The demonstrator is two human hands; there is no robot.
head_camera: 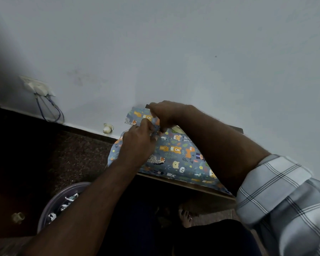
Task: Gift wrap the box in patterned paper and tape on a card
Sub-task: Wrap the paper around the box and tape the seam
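Near the middle of the frame both hands meet over a sheet of blue wrapping paper printed with bears and other animals, spread on a small wooden table against the pale wall. The left hand and the right hand each have fingers curled, pinching a raised fold of the paper between them. The box itself cannot be made out under paper and hands. At lower left stands a round bin holding scraps; at upper left a wall socket with wires.
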